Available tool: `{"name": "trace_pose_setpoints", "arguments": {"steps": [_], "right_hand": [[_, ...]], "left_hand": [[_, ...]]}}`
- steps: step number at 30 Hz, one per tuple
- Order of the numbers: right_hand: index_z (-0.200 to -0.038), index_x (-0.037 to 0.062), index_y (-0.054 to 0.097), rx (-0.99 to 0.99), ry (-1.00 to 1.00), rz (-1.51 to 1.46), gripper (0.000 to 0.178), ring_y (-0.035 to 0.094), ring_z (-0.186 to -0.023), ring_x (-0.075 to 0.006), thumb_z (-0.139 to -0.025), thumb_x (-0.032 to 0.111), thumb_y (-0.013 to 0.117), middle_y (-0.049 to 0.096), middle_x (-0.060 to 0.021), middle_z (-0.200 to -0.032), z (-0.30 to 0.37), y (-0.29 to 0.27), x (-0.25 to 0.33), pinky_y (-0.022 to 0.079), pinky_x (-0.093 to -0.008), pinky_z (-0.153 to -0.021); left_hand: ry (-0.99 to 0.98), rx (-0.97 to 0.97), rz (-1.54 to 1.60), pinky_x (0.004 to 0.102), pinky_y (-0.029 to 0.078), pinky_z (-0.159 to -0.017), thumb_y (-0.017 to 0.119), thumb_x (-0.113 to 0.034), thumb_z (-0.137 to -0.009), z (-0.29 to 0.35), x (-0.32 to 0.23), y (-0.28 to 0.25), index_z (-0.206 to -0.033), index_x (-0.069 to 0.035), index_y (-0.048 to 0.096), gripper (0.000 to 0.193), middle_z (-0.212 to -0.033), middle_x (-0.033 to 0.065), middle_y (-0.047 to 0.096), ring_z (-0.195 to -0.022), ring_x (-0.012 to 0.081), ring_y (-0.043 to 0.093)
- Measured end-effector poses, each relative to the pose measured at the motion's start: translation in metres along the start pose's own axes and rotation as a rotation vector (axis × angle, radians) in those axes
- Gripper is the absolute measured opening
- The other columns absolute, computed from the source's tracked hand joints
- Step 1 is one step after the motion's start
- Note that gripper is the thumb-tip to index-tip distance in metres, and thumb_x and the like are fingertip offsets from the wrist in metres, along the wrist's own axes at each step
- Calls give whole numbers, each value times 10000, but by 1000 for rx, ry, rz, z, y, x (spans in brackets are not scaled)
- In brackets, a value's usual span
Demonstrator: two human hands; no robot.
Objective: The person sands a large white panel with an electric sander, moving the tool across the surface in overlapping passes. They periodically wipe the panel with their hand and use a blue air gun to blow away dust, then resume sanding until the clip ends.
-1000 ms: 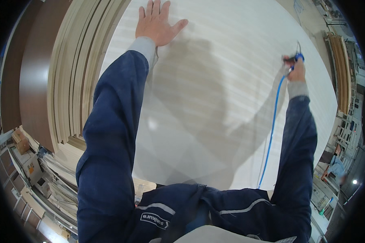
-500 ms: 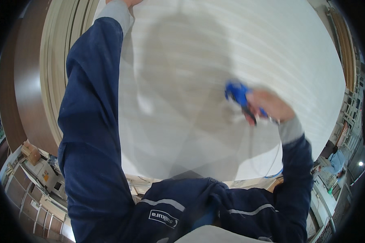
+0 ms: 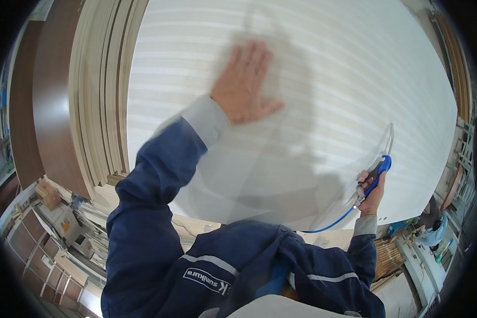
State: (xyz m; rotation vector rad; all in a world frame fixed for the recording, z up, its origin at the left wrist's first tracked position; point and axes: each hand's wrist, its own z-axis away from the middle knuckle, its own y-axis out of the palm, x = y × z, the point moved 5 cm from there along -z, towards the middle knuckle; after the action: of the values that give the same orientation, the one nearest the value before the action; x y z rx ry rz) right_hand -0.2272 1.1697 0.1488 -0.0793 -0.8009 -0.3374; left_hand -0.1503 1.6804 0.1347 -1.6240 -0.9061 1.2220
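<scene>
A broad white panel [image 3: 334, 85] with faint pale stripes fills the middle of the view. Over its left half my left hand [image 3: 246, 85] is spread flat, fingers apart, with nothing in it; whether the palm touches the surface I cannot tell. At the panel's near right my right hand [image 3: 373, 199] is wrapped round a blue air blow gun [image 3: 381, 170]. The gun's thin metal nozzle points toward the far side. From the bottom of its grip a blue air hose [image 3: 331, 225] curves left along the near edge and disappears behind my chest.
Brown-faced boards [image 3: 53, 106] and several pale-edged panels [image 3: 103, 95] stand along the left side. Machinery [image 3: 63, 222] lies at the lower left. Brown boards [image 3: 453, 69] line the far right; another person [image 3: 434, 233] in light blue is at the lower right.
My left hand has come back from the far left edge to the panel's left half. My right hand has drawn the air blow gun nearer and rightward, turning its nozzle away from me.
</scene>
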Motion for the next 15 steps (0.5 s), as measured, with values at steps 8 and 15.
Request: {"name": "trace_pose_setpoints", "arguments": {"steps": [8, 15], "right_hand": [[-1039, 91, 629, -35, -7, 20, 510, 637, -679, -134, -1100, 570, 465, 681, -39, -831, -10, 4, 5, 442, -238, -459], [-988, 88, 618, 15, 34, -3, 532, 623, -672, -108, -1097, 584, 458, 678, -42, -822, -4, 33, -1, 417, -221, -420]], "left_hand": [[84, 174, 87, 569, 155, -1300, 672, -636, -911, 27, 2, 3, -1621, -25, 337, 996, -1691, 244, 294, -1592, 406, 225], [-249, -17, -159, 587, 177, -1276, 621, -706, -930, 46, 87, -35, -1607, -23, 356, 997, -1672, 273, 312, -1575, 445, 239]]}}
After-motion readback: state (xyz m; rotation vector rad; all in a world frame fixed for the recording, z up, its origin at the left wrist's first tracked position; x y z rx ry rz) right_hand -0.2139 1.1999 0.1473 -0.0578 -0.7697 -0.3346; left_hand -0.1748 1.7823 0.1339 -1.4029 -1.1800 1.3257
